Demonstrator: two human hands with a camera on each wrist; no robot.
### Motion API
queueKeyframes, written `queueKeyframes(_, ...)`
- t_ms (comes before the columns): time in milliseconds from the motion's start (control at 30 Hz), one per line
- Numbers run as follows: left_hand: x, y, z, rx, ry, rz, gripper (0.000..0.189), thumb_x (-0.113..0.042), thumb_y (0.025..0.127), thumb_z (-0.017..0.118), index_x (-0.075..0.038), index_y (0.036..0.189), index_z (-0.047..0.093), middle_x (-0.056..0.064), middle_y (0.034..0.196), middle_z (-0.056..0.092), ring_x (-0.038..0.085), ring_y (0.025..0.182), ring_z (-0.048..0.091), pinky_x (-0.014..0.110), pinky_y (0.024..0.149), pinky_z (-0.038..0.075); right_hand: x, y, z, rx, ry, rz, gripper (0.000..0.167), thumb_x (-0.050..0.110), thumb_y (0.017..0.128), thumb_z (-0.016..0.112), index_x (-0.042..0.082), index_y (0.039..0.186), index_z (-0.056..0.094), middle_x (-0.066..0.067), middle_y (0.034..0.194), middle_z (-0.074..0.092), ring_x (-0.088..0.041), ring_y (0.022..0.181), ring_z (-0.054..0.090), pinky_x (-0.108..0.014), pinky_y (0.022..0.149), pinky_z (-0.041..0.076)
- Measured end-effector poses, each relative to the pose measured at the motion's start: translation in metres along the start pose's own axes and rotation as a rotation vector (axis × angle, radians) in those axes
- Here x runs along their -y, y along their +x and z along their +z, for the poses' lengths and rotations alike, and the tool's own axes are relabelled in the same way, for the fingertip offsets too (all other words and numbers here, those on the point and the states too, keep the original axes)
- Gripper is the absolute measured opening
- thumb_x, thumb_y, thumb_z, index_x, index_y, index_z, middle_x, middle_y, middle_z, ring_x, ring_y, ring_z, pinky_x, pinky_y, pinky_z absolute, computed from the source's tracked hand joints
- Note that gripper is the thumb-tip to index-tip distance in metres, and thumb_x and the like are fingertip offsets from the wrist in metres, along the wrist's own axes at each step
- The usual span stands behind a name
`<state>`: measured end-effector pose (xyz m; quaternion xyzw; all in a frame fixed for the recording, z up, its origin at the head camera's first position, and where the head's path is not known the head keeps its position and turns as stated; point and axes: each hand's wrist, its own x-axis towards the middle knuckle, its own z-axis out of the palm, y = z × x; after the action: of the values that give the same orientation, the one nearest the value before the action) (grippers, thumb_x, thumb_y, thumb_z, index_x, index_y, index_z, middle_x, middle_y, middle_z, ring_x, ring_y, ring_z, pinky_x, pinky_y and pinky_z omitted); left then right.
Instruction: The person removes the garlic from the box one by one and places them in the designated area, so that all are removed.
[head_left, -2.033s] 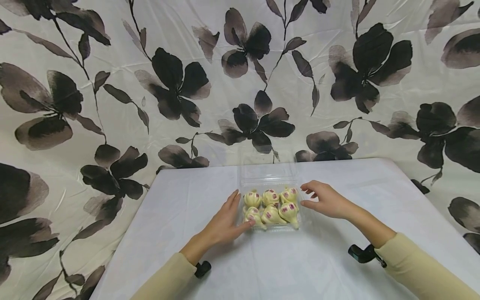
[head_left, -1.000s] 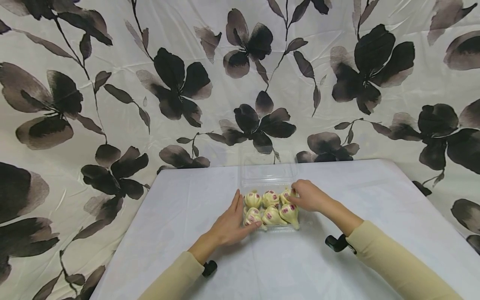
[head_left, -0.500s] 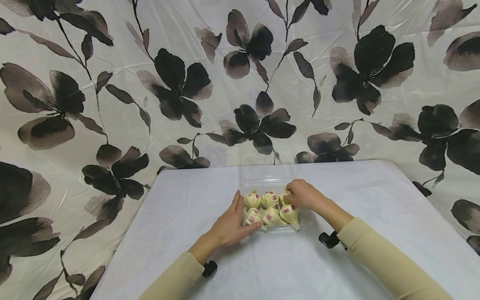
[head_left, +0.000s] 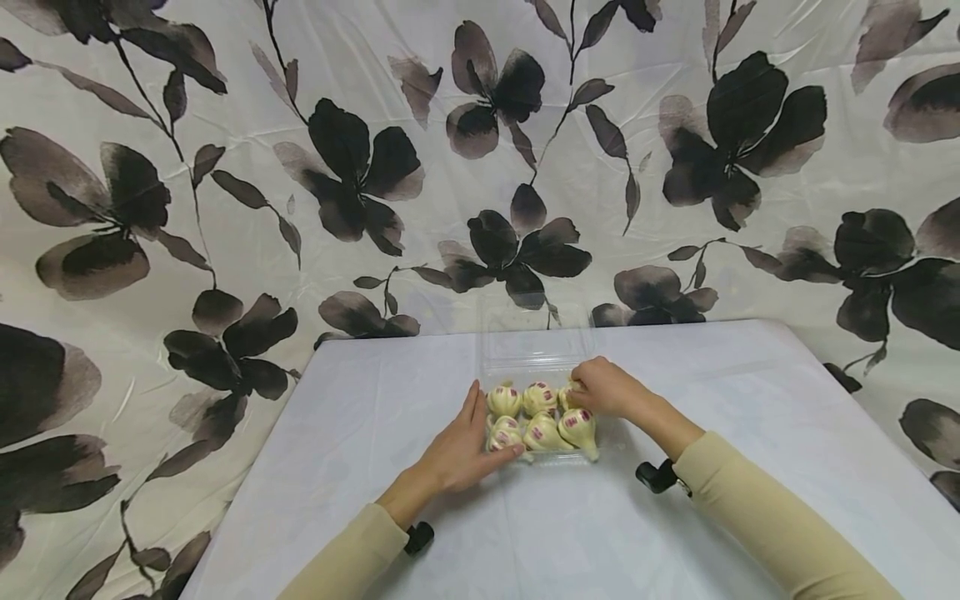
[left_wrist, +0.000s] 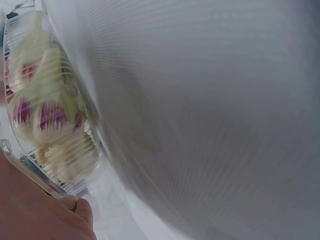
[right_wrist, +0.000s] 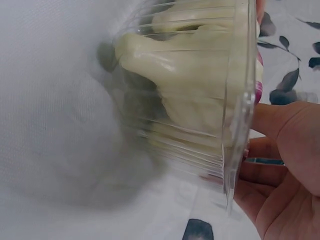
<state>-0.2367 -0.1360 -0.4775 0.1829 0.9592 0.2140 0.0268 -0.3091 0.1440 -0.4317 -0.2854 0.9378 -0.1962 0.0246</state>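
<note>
Fingers of right hand (head_left: 611,390) are curled on garlic bulb (head_left: 566,396); box (head_left: 557,457) should be steadied by straight-fingered left hand (head_left: 457,452).

Soft shadows on white table (head_left: 525,533); left wrist view blurry.

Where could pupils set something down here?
The white-draped table is bare in front of the clear plastic box, between the beige sleeves, and outside both. The box is crowded: pale, purple-marked bulbs, left grip alongside, right grip on one.
</note>
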Motion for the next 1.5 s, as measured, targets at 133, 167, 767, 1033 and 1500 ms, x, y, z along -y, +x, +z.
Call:
queueKeyframes(133, 0.0, 0.001, 0.001, 0.0, -0.001, 0.003, 0.118, -0.082, 0.09, 0.047, 0.005, 0.162, 0.011, 0.018, 0.171, -0.003, 0.037, 0.15, 0.03, 0.049, 0.115, 0.039, -0.002, -0.002, -0.001, -0.01, 0.012, -0.028, 0.032, 0.01, 0.096, 0.07, 0.01, 0.068, 0.055, 0.005, 0.059, 0.038, -0.01, 0.055, 0.034, -0.025, 0.054, 0.03)
queueKeyframes(167, 0.0, 0.001, 0.001, 0.003, 0.001, 0.001, 0.119, -0.082, 0.09, 0.047, 0.005, 0.162, 0.011, 0.018, 0.171, -0.003, 0.037, 0.151, 0.029, 0.048, 0.115, 0.039, -0.002, -0.002, -0.001, -0.017, 0.013, -0.035, 0.033, 0.01, 0.096, 0.07, 0.011, 0.067, 0.055, 0.005, 0.06, 0.037, -0.01, 0.055, 0.033, -0.025, 0.054, 0.03)
queueKeyframes(767, 0.0, -0.001, 0.0, 0.005, -0.005, -0.009, 0.12, -0.084, 0.088, 0.046, 0.003, 0.162, 0.009, 0.012, 0.172, -0.007, 0.036, 0.151, 0.029, 0.048, 0.114, 0.04, -0.016, -0.018, -0.009, -0.138, 0.107, -0.072, 0.025, 0.013, 0.102, 0.064, 0.01, 0.077, 0.058, 0.002, 0.066, 0.048, -0.011, 0.06, 0.042, -0.029, 0.057, 0.039)
queueKeyframes(1033, 0.002, -0.001, 0.002, 0.003, 0.004, -0.004, 0.12, -0.083, 0.089, 0.047, 0.004, 0.162, 0.009, 0.015, 0.172, -0.005, 0.035, 0.152, 0.026, 0.048, 0.115, 0.038, -0.021, -0.027, -0.011, -0.203, 0.165, -0.07, 0.029, 0.016, 0.102, 0.065, -0.006, 0.121, 0.07, -0.001, 0.089, 0.07, -0.013, 0.08, 0.062, -0.038, 0.075, 0.056)
queueKeyframes(1500, 0.001, -0.003, 0.0, -0.019, -0.015, 0.017, 0.117, -0.08, 0.091, 0.05, 0.006, 0.161, 0.013, 0.019, 0.171, -0.002, 0.037, 0.15, 0.029, 0.048, 0.116, 0.038, -0.027, -0.036, -0.023, -0.289, 0.238, -0.053, 0.037, 0.015, 0.103, 0.063, -0.01, 0.13, 0.064, -0.013, 0.106, 0.073, -0.035, 0.103, 0.071, -0.048, 0.089, 0.058)
